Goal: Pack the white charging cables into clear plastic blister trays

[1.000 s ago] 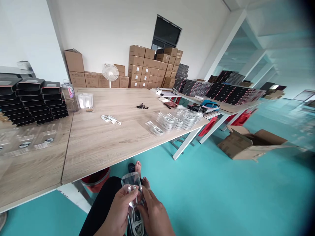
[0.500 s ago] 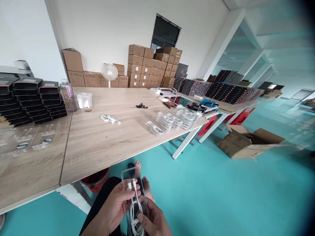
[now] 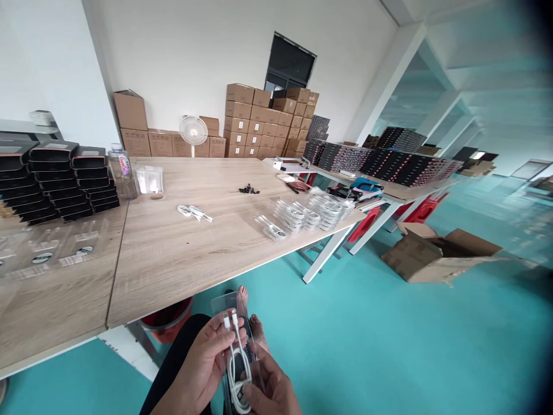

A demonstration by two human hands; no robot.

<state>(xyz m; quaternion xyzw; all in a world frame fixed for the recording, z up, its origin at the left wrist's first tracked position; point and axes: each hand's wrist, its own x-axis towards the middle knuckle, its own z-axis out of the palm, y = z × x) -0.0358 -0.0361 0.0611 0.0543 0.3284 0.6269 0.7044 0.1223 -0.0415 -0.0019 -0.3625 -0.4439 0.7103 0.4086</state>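
My left hand (image 3: 203,360) pinches a white coiled charging cable (image 3: 230,369) near its two connectors, which point up side by side. Around and behind the cable is a clear plastic tray (image 3: 222,303), its upper end standing out past my left fingers. My right hand (image 3: 272,385) grips the lower coil and the tray's right side, thumb on the cable. Both hands are over my lap, below the table edge. Another white cable (image 3: 194,212) lies loose on the table (image 3: 173,265). Packed cables in clear trays (image 3: 296,213) are grouped at the table's right end.
Stacked black boxes (image 3: 56,181), a bottle (image 3: 122,172) and clear trays (image 3: 84,242) occupy the left. Small black pieces (image 3: 249,189) lie mid-table. A red bin (image 3: 168,325) is under the table, and an open carton (image 3: 415,259) stands on the floor at right.
The view has tipped up slightly, so the room sits a little lower. Both hands keep their hold; the cable and tray have shifted only slightly between them.
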